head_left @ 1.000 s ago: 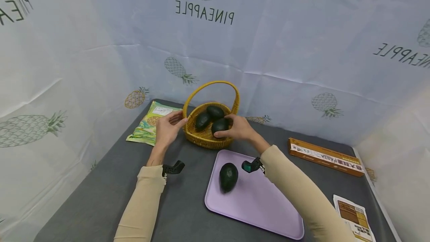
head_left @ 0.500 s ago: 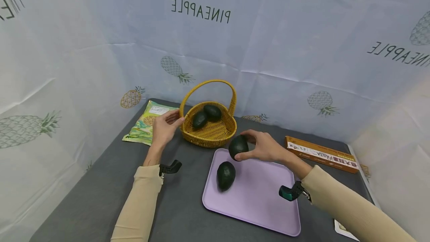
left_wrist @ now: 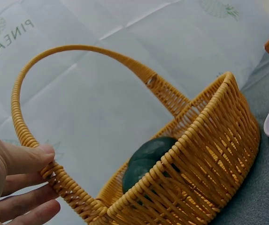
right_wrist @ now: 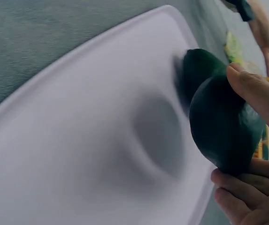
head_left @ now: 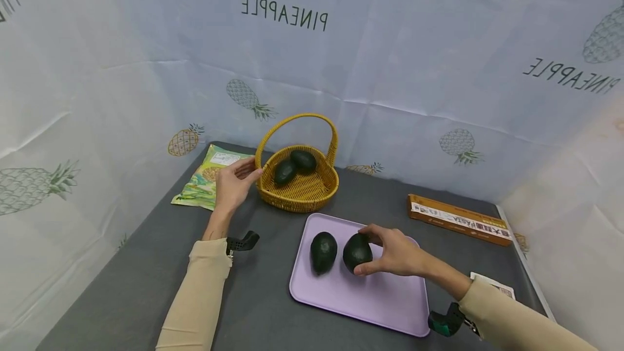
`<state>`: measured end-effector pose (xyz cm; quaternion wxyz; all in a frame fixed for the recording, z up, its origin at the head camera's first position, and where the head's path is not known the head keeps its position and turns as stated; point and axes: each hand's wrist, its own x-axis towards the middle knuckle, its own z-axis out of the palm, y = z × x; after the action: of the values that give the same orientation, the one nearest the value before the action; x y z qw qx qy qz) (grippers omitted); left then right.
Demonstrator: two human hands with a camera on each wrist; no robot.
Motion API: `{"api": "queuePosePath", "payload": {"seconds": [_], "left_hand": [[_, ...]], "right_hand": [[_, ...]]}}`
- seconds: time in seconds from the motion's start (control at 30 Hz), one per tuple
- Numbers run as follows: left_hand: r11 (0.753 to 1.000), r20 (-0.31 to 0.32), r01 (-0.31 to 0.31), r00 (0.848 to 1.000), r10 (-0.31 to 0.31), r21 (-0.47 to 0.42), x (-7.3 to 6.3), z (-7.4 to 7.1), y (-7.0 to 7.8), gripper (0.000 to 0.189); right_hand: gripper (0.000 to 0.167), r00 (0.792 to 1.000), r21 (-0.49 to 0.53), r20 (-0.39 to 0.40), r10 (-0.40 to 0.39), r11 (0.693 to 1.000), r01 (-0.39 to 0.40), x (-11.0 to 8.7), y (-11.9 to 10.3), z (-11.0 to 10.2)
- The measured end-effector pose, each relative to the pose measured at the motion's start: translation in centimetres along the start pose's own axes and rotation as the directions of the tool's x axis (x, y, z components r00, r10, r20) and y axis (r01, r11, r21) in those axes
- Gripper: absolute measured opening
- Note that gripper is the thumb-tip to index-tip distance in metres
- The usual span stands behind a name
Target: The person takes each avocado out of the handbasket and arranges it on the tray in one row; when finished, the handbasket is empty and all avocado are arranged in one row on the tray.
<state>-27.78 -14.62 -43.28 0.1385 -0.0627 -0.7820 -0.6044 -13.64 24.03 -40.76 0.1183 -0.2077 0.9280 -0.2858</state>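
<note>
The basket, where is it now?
In the head view, the basket stands near centre, behind the tray, right of the bag; the left hand holds its handle.

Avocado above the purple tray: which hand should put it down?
Probably the right hand: it holds the avocado above the tray, while the left hand pinches the basket handle.

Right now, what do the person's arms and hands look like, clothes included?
The left hand and right hand are gloveless. The left sleeve and right sleeve are long and plain beige. Each wrist wears a black, curved device: the left device, and the right device, which shows a green patch.
</note>
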Motion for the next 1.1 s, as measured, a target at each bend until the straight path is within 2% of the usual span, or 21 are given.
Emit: {"api": "queuePosePath", "payload": {"seconds": [0.17, 0.33, 0.6, 1.1], "left_hand": [[1.000, -0.004, 0.002, 1.000, -0.002, 0.012, 0.0, 0.0, -0.1, 0.045], [1.000, -0.004, -0.004, 1.000, 0.004, -0.011, 0.0, 0.0, -0.1, 0.046], [1.000, -0.004, -0.018, 1.000, 0.018, -0.021, 0.2, 0.0, 0.0, 0.044], [1.000, -0.014, -0.008, 1.000, 0.008, -0.016, 0.2, 0.0, -0.1, 0.044]], "right_hand": [[0.090, 1.000, -0.008, 0.002, -0.001, 1.000, 0.001, 0.0, 0.5, 1.2], [0.089, 0.999, -0.003, 0.021, -0.036, 0.999, 0.036, 0.0, 1.1, 1.7], [0.093, 0.997, -0.072, 0.044, -0.065, 0.995, 0.068, -0.1, 1.3, 1.8], [0.097, 0.997, -0.044, 0.055, -0.062, 0.997, 0.064, 0.1, 1.4, 2.3]]}}
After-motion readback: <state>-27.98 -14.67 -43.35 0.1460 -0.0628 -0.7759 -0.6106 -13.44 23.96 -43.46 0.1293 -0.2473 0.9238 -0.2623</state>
